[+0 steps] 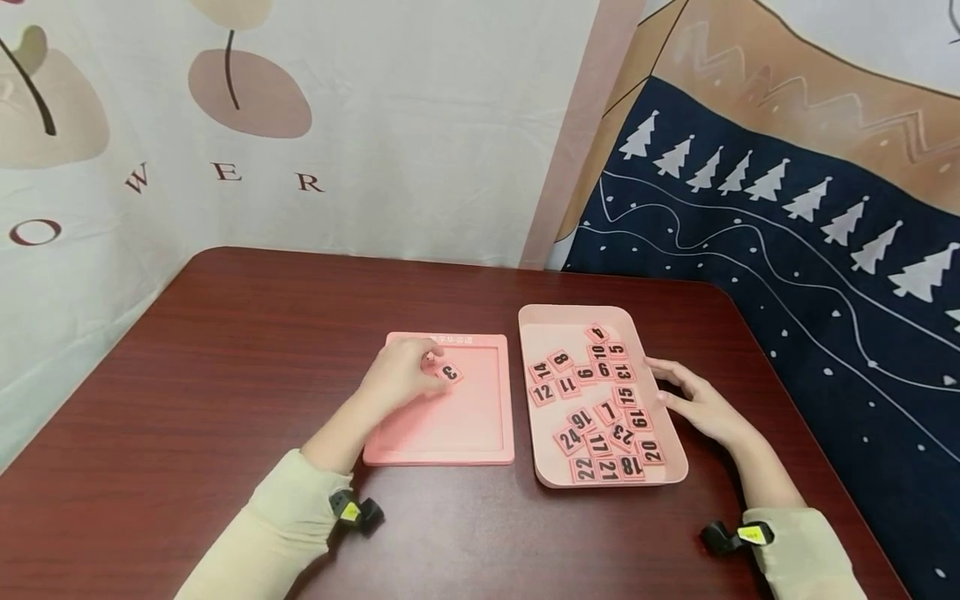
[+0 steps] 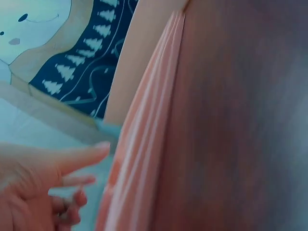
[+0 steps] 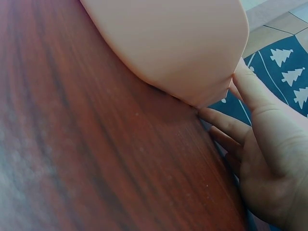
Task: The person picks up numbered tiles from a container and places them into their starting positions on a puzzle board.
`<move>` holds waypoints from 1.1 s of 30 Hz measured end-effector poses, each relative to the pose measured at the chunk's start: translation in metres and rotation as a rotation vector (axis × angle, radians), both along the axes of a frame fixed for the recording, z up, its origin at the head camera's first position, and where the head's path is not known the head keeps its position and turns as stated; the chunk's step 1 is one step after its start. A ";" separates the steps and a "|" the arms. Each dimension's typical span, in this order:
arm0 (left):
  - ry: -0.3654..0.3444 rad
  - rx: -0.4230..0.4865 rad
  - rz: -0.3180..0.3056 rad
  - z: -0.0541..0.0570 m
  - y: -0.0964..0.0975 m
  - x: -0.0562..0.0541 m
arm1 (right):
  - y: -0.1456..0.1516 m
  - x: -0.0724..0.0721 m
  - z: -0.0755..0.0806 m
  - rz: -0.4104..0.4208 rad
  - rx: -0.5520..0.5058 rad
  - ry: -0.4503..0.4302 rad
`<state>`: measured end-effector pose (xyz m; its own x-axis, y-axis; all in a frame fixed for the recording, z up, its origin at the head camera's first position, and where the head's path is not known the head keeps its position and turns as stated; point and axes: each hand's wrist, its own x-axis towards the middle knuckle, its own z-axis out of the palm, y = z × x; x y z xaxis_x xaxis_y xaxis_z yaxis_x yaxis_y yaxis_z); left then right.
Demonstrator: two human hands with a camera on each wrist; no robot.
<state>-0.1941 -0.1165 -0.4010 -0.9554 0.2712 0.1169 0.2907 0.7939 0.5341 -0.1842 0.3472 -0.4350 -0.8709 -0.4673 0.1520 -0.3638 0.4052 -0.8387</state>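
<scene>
Placing tile 3 (image 1: 449, 372): near the middle of the head frame, turned askew over the upper part of the pink board (image 1: 442, 433); whether it lies flat cannot be told.
Left hand (image 1: 397, 368): thumb and fingertip at the tile's left side, apparently pinching it.
Board so far: 3 is the only tile showing there, and the lower field is bare; by judgement, an early stage.
Tray (image 1: 551, 318): right of centre, holding the loose tiles (image 1: 626, 396) 4 to 24, scattered and turned various ways, presumably all left to move.
Right hand (image 1: 701, 404): fingers loosely extended and a little spread, resting against the tray's outer right side.
Surface (image 1: 442, 533): dark red wood grain, lower part of the frame, beneath board and tray.
Hidden: the board's upper left corner, behind the left hand; tiles 1 and 2 show nowhere and may sit there.
Hard to make out: white lettering on the board's top edge, partly covered; the left wrist view is blurred and shows no tile.
</scene>
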 end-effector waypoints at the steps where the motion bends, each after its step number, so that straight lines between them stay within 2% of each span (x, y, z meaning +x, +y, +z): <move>1: 0.007 -0.003 -0.047 0.001 -0.003 -0.002 | 0.000 0.000 0.000 -0.001 0.001 0.000; 4: 0.010 -0.038 -0.170 0.002 -0.011 -0.009 | 0.001 -0.001 0.000 -0.002 0.002 -0.001; 7: -0.021 -0.079 -0.235 0.002 -0.013 -0.013 | 0.001 -0.001 0.000 -0.003 0.002 0.000; 10: -0.020 -0.116 -0.267 -0.001 -0.013 -0.017 | 0.001 -0.001 0.000 0.001 -0.005 -0.002; 14: -0.009 -0.136 -0.275 -0.004 -0.013 -0.019 | 0.001 -0.001 0.000 -0.001 -0.001 0.000; 20: 0.038 -0.099 -0.227 -0.004 -0.010 -0.017 | 0.000 0.000 0.001 -0.006 0.014 0.001; 29: 0.164 -0.124 -0.066 -0.009 0.004 -0.011 | -0.001 0.000 0.001 -0.003 0.000 -0.011; 33: 0.172 -0.116 -0.008 -0.009 0.009 -0.007 | 0.000 -0.001 0.000 -0.001 -0.003 -0.012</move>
